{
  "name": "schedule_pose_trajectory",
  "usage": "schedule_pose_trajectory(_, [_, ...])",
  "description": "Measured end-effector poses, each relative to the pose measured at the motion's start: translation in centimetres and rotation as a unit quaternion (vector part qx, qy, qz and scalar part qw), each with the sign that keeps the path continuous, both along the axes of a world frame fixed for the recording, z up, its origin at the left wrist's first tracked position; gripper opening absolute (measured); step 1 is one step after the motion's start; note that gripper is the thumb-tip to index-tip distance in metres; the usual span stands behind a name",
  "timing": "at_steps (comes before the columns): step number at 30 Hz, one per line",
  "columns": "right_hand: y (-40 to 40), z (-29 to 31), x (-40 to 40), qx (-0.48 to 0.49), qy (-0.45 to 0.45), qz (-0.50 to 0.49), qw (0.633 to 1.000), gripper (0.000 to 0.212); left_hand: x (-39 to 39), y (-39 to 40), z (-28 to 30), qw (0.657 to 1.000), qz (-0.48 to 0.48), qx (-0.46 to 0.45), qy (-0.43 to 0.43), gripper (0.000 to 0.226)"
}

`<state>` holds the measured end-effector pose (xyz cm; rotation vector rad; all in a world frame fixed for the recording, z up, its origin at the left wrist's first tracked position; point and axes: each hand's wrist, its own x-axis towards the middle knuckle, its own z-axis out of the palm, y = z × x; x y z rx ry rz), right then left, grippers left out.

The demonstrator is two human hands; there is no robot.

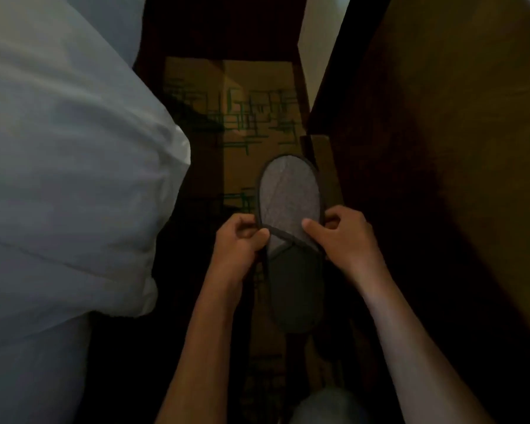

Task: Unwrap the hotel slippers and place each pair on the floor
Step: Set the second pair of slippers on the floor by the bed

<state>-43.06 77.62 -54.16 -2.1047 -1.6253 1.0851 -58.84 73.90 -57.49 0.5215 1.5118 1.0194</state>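
Now I see my left hand [239, 240] and right hand [338, 229] both pinching the grey slipper [291, 203] by its strap edges, above the carpet [245, 123], beside the bed [68, 179].

Hotel bedroom, by the look of it, seen in dim light. White bedding [62, 179], thick and creased, hangs over the bed's edge along the left. Narrow strip of patterned carpet [242, 117], tan with green line motifs, runs between the bed and a dark wooden furniture panel [441, 148] on the right. Dark wood piece at the far end of the aisle. Thin grey slipper [291, 209] with dark edging, the disposable guest type, held in both hands over the carpet.
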Motion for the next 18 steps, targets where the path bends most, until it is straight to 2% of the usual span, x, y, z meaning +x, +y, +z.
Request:
schedule_pose_trajectory(5, [2.6,-11.7,0.5,0.015,-0.018,0.004,1.000,0.052,1.2,2.3,-13.2,0.998,0.023,0.046,-0.033,0.016])
schedule_pose_trajectory(9, [3.5,-18.9,1.3,0.032,-0.047,0.006,0.998,0.056,2.3,3.3,-22.0,0.994,0.031,0.043,-0.095,0.021])
schedule_pose_trajectory(10, [3.5,-20.3,1.4,0.034,-0.060,0.004,0.998,0.057,2.5,3.4,-23.4,0.992,0.028,0.035,-0.121,0.025])
schedule_pose_trajectory(13, [3.4,-23.9,1.7,0.031,-0.062,-0.013,0.998,0.061,3.0,3.2,-26.5,0.976,0.031,0.029,-0.214,0.018])
schedule_pose_trajectory(16, [3.0,-26.1,2.0,0.022,-0.035,-0.025,0.999,0.061,3.9,2.6,-28.1,0.954,0.049,-0.009,-0.296,0.045])
schedule_pose_trajectory(18, [2.6,-27.1,2.2,0.010,-0.014,-0.030,0.999,0.060,4.7,2.1,-29.0,0.933,0.061,-0.048,-0.351,0.050])
